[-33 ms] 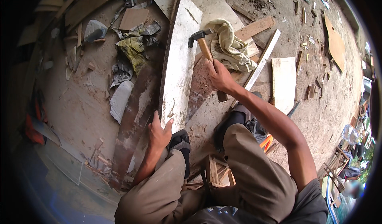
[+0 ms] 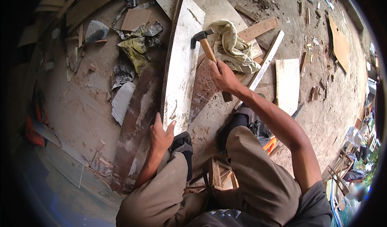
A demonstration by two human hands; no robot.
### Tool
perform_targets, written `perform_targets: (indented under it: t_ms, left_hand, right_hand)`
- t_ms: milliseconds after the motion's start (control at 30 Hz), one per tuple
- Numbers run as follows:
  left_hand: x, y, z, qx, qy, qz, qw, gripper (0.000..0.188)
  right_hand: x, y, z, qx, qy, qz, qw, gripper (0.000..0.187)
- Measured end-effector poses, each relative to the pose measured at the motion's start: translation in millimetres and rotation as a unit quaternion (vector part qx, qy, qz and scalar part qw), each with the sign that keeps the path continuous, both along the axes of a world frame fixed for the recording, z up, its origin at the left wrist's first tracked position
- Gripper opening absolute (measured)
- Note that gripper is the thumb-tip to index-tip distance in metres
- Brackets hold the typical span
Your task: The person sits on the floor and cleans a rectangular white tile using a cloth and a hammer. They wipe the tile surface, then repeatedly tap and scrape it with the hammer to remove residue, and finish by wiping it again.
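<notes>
A long white board [image 2: 182, 62], stained with dirt, stands tilted on its edge in front of me. Its near end is in the grip of my left hand [image 2: 161, 135], thumb on the white face and fingers at the left edge. My right hand [image 2: 223, 78] is closed around the wooden handle of a hammer [image 2: 207, 47]. The hammer's dark head is at the board's right side, near the far end; whether it touches the board I cannot tell. Just beyond the hammer lies a crumpled cream cloth [image 2: 230, 45] on planks.
A brown weathered plank [image 2: 135, 122] lies left of the board, beside crumpled yellow wrapping [image 2: 134, 51]. To the right are a narrow white strip [image 2: 266, 60] and a pale panel [image 2: 287, 86]. A wooden frame [image 2: 219, 172] stands between my legs. Wood scraps litter the dirt floor.
</notes>
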State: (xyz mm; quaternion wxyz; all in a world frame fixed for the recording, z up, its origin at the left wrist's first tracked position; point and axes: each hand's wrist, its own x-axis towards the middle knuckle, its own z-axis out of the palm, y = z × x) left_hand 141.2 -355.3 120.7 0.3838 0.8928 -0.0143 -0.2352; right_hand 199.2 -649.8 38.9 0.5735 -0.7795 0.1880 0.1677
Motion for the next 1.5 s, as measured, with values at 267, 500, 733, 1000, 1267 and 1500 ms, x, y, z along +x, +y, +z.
perform_targets:
  t_ms: [267,500,733,1000,1267,1500]
  left_hand:
    - [5.8,1.7,2.8,0.008,0.031,0.01,0.999,0.06]
    - [6.4,-8.3,11.7,0.012,0.02,0.005,1.0,0.049]
    - [-11.7,-1.9,0.2,0.073,0.026,-0.014,0.997,0.064]
    - [-4.5,-1.9,4.7,0.031,0.034,-0.003,0.999,0.062]
    - [3.3,8.4,-1.4,-0.017,0.071,0.008,0.997,0.063]
    - [-8.1,7.3,0.9,0.108,-0.01,-0.08,0.991,0.061]
  right_hand:
    - [0.7,-65.9,-8.8,-0.124,-0.081,0.219,0.965,0.033]
    - [5.5,-26.0,4.2,0.117,-0.024,-0.119,0.986,0.041]
    - [-16.3,16.8,-32.9,-0.004,0.016,-0.032,0.999,0.034]
    - [-9.6,-2.7,-19.1,-0.007,-0.019,0.012,1.0,0.034]
    - [17.5,-40.1,21.7,0.116,0.042,-0.027,0.992,0.039]
    - [-7.9,6.0,7.3,0.089,0.067,-0.002,0.994,0.039]
